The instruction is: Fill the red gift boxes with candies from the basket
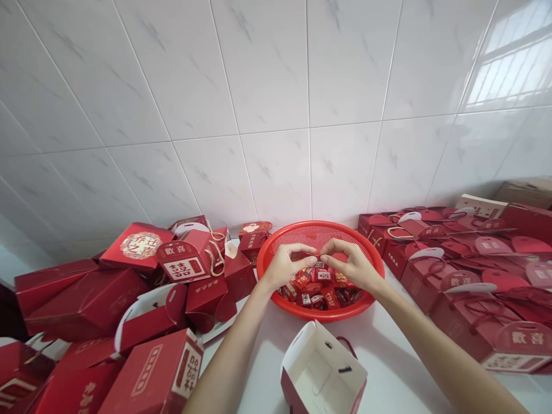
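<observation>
Above a round red plastic basket (375,296), my left hand (285,264) and my right hand (352,264) face each other with thumbs and forefingers pinched. Their fingertips nearly meet. Whatever small thing they pinch is too hidden to name. Below them, several red-wrapped candies (330,297) lie in the basket, some with gold or white print. Nearer to me on the white table (263,368) stands an open red gift box (321,368), its white inside facing up and a dark red cord at its edge. Neither hand touches this box.
Red gift boxes (150,374) lie in a loose heap on the left, some with rope handles. On the right, rows of red boxes (459,322) stand close together with lids partly folded. A white tiled wall (276,167) rises behind the basket.
</observation>
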Demonstrator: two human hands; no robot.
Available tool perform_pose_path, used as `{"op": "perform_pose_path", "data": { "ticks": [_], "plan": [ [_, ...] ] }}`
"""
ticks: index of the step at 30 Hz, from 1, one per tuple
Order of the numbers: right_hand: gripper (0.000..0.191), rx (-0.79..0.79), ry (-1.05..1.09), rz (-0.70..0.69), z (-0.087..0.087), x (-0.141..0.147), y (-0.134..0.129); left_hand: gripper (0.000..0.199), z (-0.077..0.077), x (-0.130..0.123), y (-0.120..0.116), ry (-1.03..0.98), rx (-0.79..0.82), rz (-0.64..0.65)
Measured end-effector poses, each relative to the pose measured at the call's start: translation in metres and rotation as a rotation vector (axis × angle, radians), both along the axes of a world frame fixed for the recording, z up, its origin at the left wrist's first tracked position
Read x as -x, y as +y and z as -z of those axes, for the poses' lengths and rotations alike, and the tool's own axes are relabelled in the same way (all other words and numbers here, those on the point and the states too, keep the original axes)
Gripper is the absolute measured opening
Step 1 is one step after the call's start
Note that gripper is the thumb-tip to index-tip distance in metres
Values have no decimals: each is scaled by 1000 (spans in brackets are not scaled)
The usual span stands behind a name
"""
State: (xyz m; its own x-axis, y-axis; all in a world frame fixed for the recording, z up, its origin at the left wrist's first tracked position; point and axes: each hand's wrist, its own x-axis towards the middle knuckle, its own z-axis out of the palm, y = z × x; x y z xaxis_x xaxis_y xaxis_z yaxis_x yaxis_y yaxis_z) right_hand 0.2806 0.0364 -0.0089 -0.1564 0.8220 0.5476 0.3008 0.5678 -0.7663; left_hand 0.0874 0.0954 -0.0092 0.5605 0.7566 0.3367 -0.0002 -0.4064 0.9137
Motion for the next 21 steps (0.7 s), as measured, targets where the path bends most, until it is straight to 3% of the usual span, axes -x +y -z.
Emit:
{"op": "perform_pose_path", "data": {
  "ticks": [7, 11, 21],
  "plan": [
    [21, 53, 4, -7, -1, 1, -1, 26, -3, -1, -2, 25, -105, 16],
    [24, 59, 66, 9, -2, 0, -2, 22, -3, -2, -3, -58, -148, -1],
    [27, 125, 247, -29, -7, -1, -5, 18, -3, -13, -11, -203, -29, -32]
  ]
}}
